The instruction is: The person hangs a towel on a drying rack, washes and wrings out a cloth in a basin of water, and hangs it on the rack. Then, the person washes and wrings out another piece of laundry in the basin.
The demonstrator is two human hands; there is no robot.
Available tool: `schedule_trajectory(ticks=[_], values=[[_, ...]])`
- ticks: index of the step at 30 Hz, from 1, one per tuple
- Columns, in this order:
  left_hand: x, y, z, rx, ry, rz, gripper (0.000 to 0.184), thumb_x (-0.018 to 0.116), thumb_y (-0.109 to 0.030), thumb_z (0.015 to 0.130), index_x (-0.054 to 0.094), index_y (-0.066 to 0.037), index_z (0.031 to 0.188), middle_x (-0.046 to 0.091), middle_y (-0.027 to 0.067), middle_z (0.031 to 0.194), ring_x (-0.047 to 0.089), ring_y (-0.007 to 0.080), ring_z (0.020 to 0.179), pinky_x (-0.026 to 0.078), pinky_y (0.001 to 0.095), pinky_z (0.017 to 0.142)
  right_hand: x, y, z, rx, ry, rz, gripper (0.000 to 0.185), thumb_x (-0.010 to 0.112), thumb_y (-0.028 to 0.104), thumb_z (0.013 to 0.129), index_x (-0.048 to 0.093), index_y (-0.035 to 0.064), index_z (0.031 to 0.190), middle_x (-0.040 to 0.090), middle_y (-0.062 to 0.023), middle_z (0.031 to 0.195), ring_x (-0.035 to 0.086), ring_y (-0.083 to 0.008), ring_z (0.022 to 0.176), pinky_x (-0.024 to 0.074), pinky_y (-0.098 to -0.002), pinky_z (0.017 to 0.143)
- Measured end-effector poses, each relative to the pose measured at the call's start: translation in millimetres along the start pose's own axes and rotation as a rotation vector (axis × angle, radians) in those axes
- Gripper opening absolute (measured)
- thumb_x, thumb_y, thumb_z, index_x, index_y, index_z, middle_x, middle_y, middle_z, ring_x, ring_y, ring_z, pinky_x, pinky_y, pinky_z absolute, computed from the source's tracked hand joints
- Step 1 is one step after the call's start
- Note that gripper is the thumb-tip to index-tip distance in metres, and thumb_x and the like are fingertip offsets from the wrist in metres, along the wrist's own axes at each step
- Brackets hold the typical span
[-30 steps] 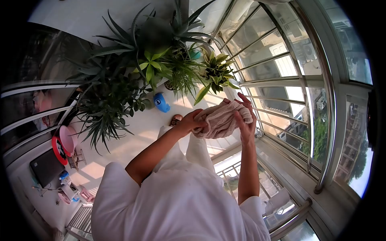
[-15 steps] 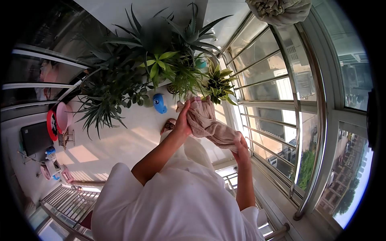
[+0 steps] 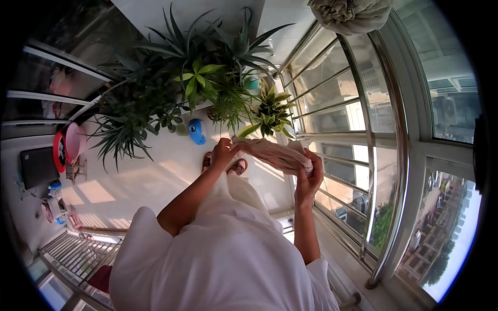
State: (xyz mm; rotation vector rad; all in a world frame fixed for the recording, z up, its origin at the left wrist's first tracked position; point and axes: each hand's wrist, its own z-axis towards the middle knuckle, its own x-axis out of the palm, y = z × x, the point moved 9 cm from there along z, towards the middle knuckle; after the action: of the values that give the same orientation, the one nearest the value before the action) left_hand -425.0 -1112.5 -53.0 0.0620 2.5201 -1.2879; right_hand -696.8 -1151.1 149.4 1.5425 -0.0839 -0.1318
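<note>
A beige-pink cloth (image 3: pixel 272 155) is stretched loosely between my two hands, in front of my white shirt. My left hand (image 3: pixel 225 154) grips its left end, with the fingers pinched round the fabric. At the other end my right hand (image 3: pixel 309 175) is closed on the bunched cloth, fingers and thumb wrapped about it. The cloth hangs in long folds and sags slightly between them. Below it, my sandalled feet (image 3: pixel 238 166) show on the floor.
Potted plants (image 3: pixel 199 82) stand ahead, beside a blue container (image 3: pixel 197 131). Metal railings (image 3: pixel 369 155) and windows run along the right. A bundled fabric item (image 3: pixel 350 15) is at the top right. Pink and red basins (image 3: pixel 75 141) and a black box (image 3: pixel 39 168) are at the left.
The cloth was bunched, then slanted down to the right; now it is stretched more level. My left hand has moved lower and left, my right hand higher. The view has shifted.
</note>
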Motion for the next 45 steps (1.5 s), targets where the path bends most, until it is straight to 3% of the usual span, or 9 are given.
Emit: schedule_trajectory(ticks=[3,7,11,13,16,18,27,37,45], values=[[38.9,-112.5,-42.6,0.814,0.039,0.217,0.083,0.084,-0.026,0.059,0.04,-0.005,0.127,0.045,0.0151,0.129,0.044,0.0328,0.12,0.038,0.04,0.098,8.9,0.1,2.8,0.01,0.033,-0.06,0.032,0.061,-0.006,0.074,0.055,-0.0003,0.104,0.056,-0.015,0.115,0.054,-0.0196,0.106,0.042,-0.03,0.092],[117.6,-154.0,-65.4,0.947,0.318,0.189,0.079,0.08,-0.019,0.061,0.042,-0.008,0.13,0.053,0.0159,0.119,0.05,0.0347,0.11,0.042,0.0418,0.093,-2.4,5.2,10.1,0.018,-0.058,-0.018,0.03,0.061,-0.004,0.076,0.056,-0.0001,0.105,0.057,-0.0141,0.116,0.055,-0.0188,0.102,0.0429,-0.0295,0.089],[119.0,-165.0,-39.3,0.784,0.262,0.343,0.034,0.066,-0.006,0.068,0.059,-0.003,0.101,0.06,0.0162,0.099,0.056,0.0377,0.09,0.048,0.0425,0.078,-61.4,27.9,27.8,-0.099,-0.232,-0.228,0.021,0.067,0.003,0.078,0.059,-0.0002,0.096,0.061,-0.005,0.086,0.056,-0.0105,0.077,0.0458,-0.0228,0.072],[97.0,-180.3,-36.0,0.926,0.209,0.315,0.032,0.064,-0.002,0.07,0.056,-0.001,0.101,0.061,0.0122,0.095,0.06,0.0289,0.084,0.048,0.0346,0.076,-92.0,9.0,31.0,-0.003,-0.226,-0.434,0.022,0.07,0.01,0.078,0.059,0.0,0.094,0.06,-0.0054,0.084,0.052,-0.009,0.073,0.0436,-0.0216,0.065],[90.7,-190.4,-33.0,0.498,0.525,-0.307,0.03,0.058,0.008,0.074,0.051,0.001,0.102,0.057,0.0019,0.089,0.052,0.0067,0.086,0.045,0.0231,0.077,-92.8,-35.6,32.5,0.073,-0.002,-0.609,0.036,0.074,0.019,0.076,0.058,0.0006,0.103,0.059,-0.0112,0.103,0.057,-0.019,0.088,0.046,-0.0284,0.071],[85.2,-221.3,-47.9,0.6,0.563,-0.359,0.032,0.058,0.009,0.073,0.05,0.002,0.103,0.057,0.0024,0.09,0.053,0.0073,0.086,0.046,0.0241,0.078,-65.8,-27.3,27.6,-0.07,0.127,-0.739,0.051,0.076,0.022,0.074,0.054,0.0037,0.116,0.055,-0.017,0.117,0.054,-0.0334,0.107,0.0457,-0.0401,0.087],[71.1,-266.8,-86.2,0.816,0.649,-0.178,0.041,0.058,0.013,0.068,0.053,0.0,0.106,0.059,0.0053,0.097,0.057,0.0096,0.091,0.047,0.0256,0.082,30.9,21.8,20.9,-0.18,0.363,-0.516,0.098,0.084,0.026,0.06,0.029,0.0081,0.14,0.032,-0.0157,0.143,0.035,-0.0339,0.13,0.0337,-0.0408,0.106],[45.4,-286.9,-122.4,0.635,0.794,-0.486,0.044,0.053,0.013,0.074,0.049,0.0,0.117,0.059,0.005,0.104,0.058,0.0121,0.095,0.049,0.0275,0.082,51.0,22.7,-2.4,-0.227,0.41,-0.502,0.103,0.081,0.045,0.061,0.029,0.0023,0.138,0.033,-0.0205,0.14,0.03,-0.0365,0.131,0.0277,-0.0414,0.108],[63.2,-300.4,-145.2,0.472,1.001,-0.715,0.055,0.06,0.005,0.077,0.041,0.001,0.129,0.055,0.0096,0.118,0.056,0.0174,0.106,0.046,0.0316,0.091,15.8,16.1,-20.7,-0.075,0.057,-0.08,0.078,0.082,0.029,0.061,0.044,0.0071,0.126,0.056,-0.0142,0.116,0.054,-0.0329,0.108,0.043,-0.0397,0.093]])
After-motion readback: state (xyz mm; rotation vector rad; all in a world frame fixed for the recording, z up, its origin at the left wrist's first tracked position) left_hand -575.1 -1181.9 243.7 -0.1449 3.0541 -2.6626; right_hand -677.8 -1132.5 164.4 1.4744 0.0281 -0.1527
